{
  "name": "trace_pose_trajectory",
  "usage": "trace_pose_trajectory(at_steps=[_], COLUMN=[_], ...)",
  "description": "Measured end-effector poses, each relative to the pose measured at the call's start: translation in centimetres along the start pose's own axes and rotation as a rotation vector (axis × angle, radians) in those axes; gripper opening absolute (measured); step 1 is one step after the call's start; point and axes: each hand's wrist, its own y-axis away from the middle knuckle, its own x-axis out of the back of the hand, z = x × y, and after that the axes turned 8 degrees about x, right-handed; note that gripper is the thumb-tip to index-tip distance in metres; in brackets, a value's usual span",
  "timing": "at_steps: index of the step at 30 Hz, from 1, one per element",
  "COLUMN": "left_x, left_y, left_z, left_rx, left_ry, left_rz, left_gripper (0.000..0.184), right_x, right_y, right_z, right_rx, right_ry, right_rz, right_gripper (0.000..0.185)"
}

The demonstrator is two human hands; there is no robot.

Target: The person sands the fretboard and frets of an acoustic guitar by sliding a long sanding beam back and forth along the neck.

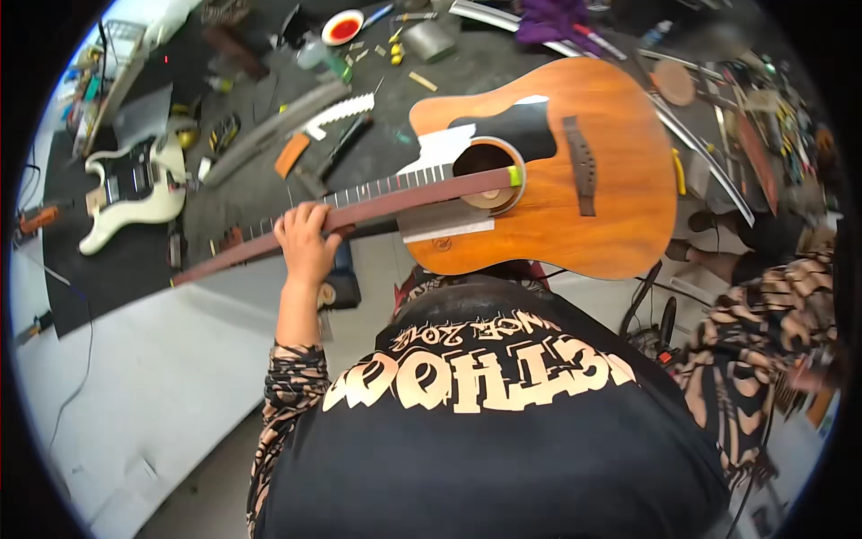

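Observation:
An acoustic guitar with an orange-brown top lies face up, its neck pointing left. Along the fretboard runs a long reddish-brown wooden bar, with yellow-green tape at its end over the soundhole. My left hand is closed over this bar partway along the neck, fingers on the far side. Pale masking paper covers the top on both sides of the fretboard end. Far to the right, my right hand is a blur at the edge of view, its fingers unreadable.
A cream electric guitar body rests on the dark bench mat at left. Behind the acoustic guitar are a white notched straightedge, a small dish of red liquid and purple cloth. Metal bars and many tools crowd the right.

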Motion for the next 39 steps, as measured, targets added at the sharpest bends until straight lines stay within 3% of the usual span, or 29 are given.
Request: trace_pose_trajectory(at_steps=[5, 10, 12, 14, 17, 18, 21, 23, 29, 39], left_x=[-0.6, -1.5, -1.1, -1.2, -0.6, -0.6, -0.4, 0.0, -0.2, -0.3], left_y=[0.1, 0.3, -0.3, 0.6, 0.3, 0.6, 0.5, 0.3, -0.3, -0.1], left_z=[-0.4, -0.8, -0.6, -0.2, -0.3, -0.4, -0.4, 0.2, 0.4, 0.2], left_rx=[-0.034, -0.038, -0.029, -0.037, -0.044, -0.003, 0.023, 0.008, 0.067, 0.053], left_ry=[0.030, 0.092, 0.128, 0.118, 0.159, 0.150, 0.129, 0.119, 0.099, 0.046], left_rz=[0.068, 0.110, 0.153, 0.172, 0.164, 0.130, 0.083, 0.086, 0.027, 0.018], left_gripper=[0.042, 0.052, 0.051, 0.049, 0.049, 0.049, 0.051, 0.051, 0.049, 0.048], right_x=[9.8, 14.7, 10.3, 0.7, -13.2, -16.3, -23.0, -26.0, -29.7, -29.4], right_y=[3.2, 6.5, 7.4, 9.6, 17.3, 19.6, 23.5, 23.2, 19.3, 19.1], right_z=[-3.0, -13.5, -19.8, -23.2, -17.0, -13.7, -6.9, -3.6, 1.7, 3.4], right_rx=[-0.042, 0.074, 0.268, 0.464, 0.641, 0.803, 0.962, 0.928, 1.013, 0.964], right_ry=[0.450, 0.976, 1.077, 0.991, 0.842, 0.758, 0.649, 0.549, 0.399, 0.294], right_rz=[0.125, 0.219, 0.178, -0.094, -0.728, -0.910, -1.107, -1.263, -1.503, -1.519], right_gripper=[0.035, 0.033, 0.032, 0.032, 0.034, 0.034, 0.054, 0.065, 0.067, 0.061])
